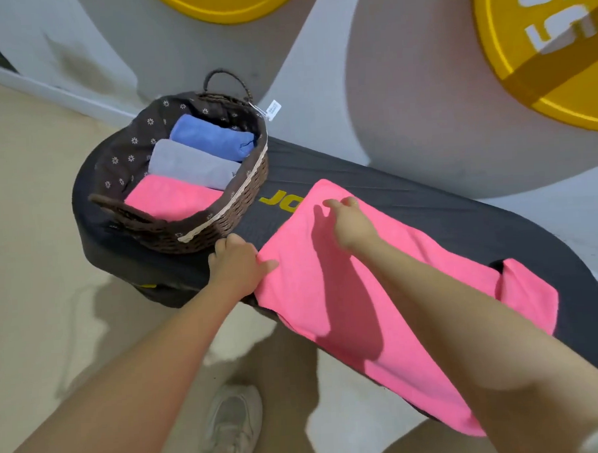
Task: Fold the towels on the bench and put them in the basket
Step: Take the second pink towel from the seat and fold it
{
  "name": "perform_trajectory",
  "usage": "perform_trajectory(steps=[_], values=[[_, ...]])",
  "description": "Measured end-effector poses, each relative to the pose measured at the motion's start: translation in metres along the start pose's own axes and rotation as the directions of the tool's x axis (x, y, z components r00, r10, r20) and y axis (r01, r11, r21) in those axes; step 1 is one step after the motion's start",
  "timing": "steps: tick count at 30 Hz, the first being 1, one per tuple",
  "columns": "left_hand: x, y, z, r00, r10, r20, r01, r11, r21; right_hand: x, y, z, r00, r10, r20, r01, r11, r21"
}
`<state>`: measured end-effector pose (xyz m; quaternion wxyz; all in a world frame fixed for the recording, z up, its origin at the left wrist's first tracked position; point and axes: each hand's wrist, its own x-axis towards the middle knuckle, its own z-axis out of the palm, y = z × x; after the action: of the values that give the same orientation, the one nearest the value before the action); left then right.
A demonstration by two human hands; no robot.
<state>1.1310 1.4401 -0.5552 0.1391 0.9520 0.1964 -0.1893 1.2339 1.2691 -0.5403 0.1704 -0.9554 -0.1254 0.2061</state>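
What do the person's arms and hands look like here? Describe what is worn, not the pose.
Both forearms are bare, with no sleeves, watch or gloves showing. The right hand has a thin ring on one finger. The left hand shows no jewellery. A bit of pale fabric shows at the lower right edge of the picture.

Beige floor (32,203), grey wall (318,71), yellow weight-plate wall decorations (540,55)

yellow "JO" on bench (427,203)
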Motion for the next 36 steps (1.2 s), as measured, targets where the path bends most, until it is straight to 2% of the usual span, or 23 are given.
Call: perform_trajectory(steps=[2, 3, 5, 7, 10, 12, 14, 15, 18, 20, 24, 26, 27, 29, 31, 33, 34, 36], values=[[0.008, 0.003, 0.004, 0.999, 0.028, -0.018, -0.029, 0.998, -0.052, 0.020, -0.003, 0.003, 1.000, 0.006, -0.013, -0.006, 1.000, 0.000], [0.013, 0.003, 0.006, 0.996, 0.075, -0.037, -0.079, 0.987, -0.137, 0.029, -0.004, 0.004, 0.999, 0.031, -0.029, -0.030, 0.999, 0.018], [0.018, 0.000, 0.007, 0.979, 0.184, -0.091, -0.205, 0.900, -0.386, 0.046, -0.003, 0.006, 0.992, 0.113, -0.060, -0.110, 0.993, 0.046], [0.022, -0.005, 0.005, 0.977, 0.203, -0.056, -0.201, 0.814, -0.546, 0.058, -0.004, 0.008, 0.986, 0.153, -0.072, -0.154, 0.988, -0.014], [0.031, -0.018, 0.002, 0.985, 0.170, -0.038, -0.163, 0.819, -0.550, 0.067, -0.010, 0.008, 0.963, 0.199, -0.183, -0.210, 0.977, -0.039], [0.033, -0.028, 0.000, 0.984, 0.180, -0.015, -0.170, 0.891, -0.421, 0.072, -0.013, 0.011, 0.938, 0.211, -0.274, -0.220, 0.975, -0.003], [0.031, -0.031, -0.003, 0.974, 0.225, -0.015, -0.225, 0.966, -0.125, 0.076, -0.017, 0.010, 0.921, 0.253, -0.298, -0.235, 0.967, 0.096], [0.029, -0.031, -0.003, 0.972, 0.233, -0.013, -0.232, 0.972, 0.043, 0.078, -0.021, 0.008, 0.909, 0.289, -0.300, -0.249, 0.954, 0.165], [0.026, -0.024, -0.005, 0.980, 0.196, -0.041, -0.174, 0.935, 0.310, 0.084, -0.036, -0.002, 0.884, 0.334, -0.326, -0.205, 0.906, 0.370], [0.026, -0.028, -0.007, 0.958, 0.229, -0.171, -0.140, 0.898, 0.416, 0.086, -0.045, -0.002, 0.901, 0.261, -0.346, -0.094, 0.897, 0.432], [0.016, -0.030, 0.000, 0.869, 0.397, -0.295, -0.167, 0.798, 0.579, 0.066, -0.041, 0.009, 0.982, 0.012, -0.190, 0.065, 0.918, 0.391], [0.009, -0.020, 0.003, 0.790, 0.514, -0.333, -0.211, 0.739, 0.640, 0.047, -0.024, 0.012, 0.987, -0.011, -0.163, 0.068, 0.933, 0.353], [0.007, -0.012, 0.002, 0.740, 0.579, -0.342, -0.263, 0.717, 0.646, 0.037, -0.012, 0.012, 0.980, -0.003, -0.199, 0.071, 0.938, 0.339], [0.006, 0.012, -0.001, 0.683, 0.670, -0.292, -0.418, 0.686, 0.596, 0.009, 0.016, 0.010, 0.956, 0.007, -0.294, 0.081, 0.955, 0.286], [0.005, 0.042, -0.001, 0.670, 0.729, -0.141, -0.594, 0.640, 0.488, -0.020, 0.051, 0.006, 0.929, 0.029, -0.368, 0.060, 0.972, 0.227], [0.006, 0.069, 0.006, 0.661, 0.748, 0.064, -0.712, 0.598, 0.368, -0.044, 0.085, 0.001, 0.910, 0.108, -0.400, -0.023, 0.977, 0.210], [0.005, 0.091, 0.008, 0.632, 0.757, 0.167, -0.760, 0.563, 0.325, -0.061, 0.106, -0.006, 0.891, 0.184, -0.415, -0.102, 0.972, 0.213], [0.006, 0.128, 0.012, 0.559, 0.791, 0.247, -0.824, 0.498, 0.270, -0.085, 0.134, -0.017, 0.834, 0.330, -0.443, -0.257, 0.942, 0.217]])
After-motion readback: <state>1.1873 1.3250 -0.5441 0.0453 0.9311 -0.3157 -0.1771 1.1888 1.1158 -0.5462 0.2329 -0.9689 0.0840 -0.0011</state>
